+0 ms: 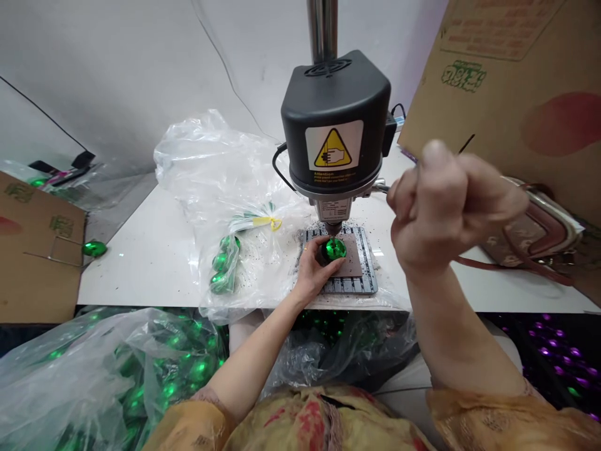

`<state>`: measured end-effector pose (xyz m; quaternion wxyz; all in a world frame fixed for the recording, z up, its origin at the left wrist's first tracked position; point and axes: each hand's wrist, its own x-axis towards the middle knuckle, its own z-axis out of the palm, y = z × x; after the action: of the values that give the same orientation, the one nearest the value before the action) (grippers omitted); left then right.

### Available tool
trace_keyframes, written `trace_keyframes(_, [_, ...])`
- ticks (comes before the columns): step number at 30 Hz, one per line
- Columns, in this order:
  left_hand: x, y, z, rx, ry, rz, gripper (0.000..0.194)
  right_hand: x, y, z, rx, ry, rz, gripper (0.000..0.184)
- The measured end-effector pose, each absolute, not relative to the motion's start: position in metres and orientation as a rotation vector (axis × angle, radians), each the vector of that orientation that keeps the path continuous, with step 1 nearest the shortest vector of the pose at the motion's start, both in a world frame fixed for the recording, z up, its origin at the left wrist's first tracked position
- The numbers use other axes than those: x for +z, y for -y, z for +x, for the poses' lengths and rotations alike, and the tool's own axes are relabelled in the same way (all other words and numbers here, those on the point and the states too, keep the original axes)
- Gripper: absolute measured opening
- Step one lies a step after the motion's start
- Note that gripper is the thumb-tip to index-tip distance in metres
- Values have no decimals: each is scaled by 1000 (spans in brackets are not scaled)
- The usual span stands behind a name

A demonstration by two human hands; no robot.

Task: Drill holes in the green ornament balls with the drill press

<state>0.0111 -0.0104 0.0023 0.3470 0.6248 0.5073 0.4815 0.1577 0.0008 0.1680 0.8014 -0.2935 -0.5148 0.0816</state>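
Observation:
A shiny green ball (pixel 336 249) sits under the chuck of a black bench drill press (pixel 335 125), above a brown board (pixel 354 266) on the slotted metal base (pixel 369 285). My left hand (pixel 315 266) curls its thumb and fingers around the ball's left and front sides. The drill's tip meets the top of the ball, though whether it has gone in I cannot tell. My right hand (pixel 439 207) is raised at the right of the machine, closed in a fist around the feed lever (pixel 382 187); most of the lever is hidden behind the fingers.
Clear plastic sheeting (pixel 188 156) covers the table's left half, with several green balls (pixel 220 262) in a bag. A lone green ball (pixel 94 248) lies beside the left carton (pixel 37 250). Dark shavings surround the base. A large carton (pixel 516 81) and a handbag (pixel 539 235) stand right.

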Motion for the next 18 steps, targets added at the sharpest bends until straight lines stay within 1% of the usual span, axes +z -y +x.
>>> trace_keyframes(3, [11,22,12,1320,-1409,1613,48,197,-11,155,218,1065,-544,46])
trace_keyframes(6, [19,51,7,1342,-1446,1858,43,206,-23,155,270,1084,-499,46])
trace_keyframes(8, [16,79,-2,1230,-1334,2132,40,204,-26,156,268,1085,-471,45])
trace_keyframes(10, [7,108,-13,1017,-1209,2442,38,202,-25,157,267,1087,-468,43])
trace_keyframes(12, [-3,130,-27,842,-1125,2712,43,201,-22,156,269,1084,-481,42])
trace_keyframes(13, [-6,136,-35,832,-1092,2800,48,201,-20,156,271,1083,-489,41])
trace_keyframes(14, [-7,137,-44,882,-1075,2843,51,202,-18,157,273,1083,-501,40])
trace_keyframes(15, [-6,132,-53,977,-1096,2832,50,202,-16,157,276,1085,-516,41])
trace_keyframes(16, [-1,123,-63,1082,-1172,2774,43,203,-14,157,284,1094,-544,41])
trace_keyframes(18, [15,92,-84,1148,-1493,2568,17,204,-12,158,300,1103,-614,42])
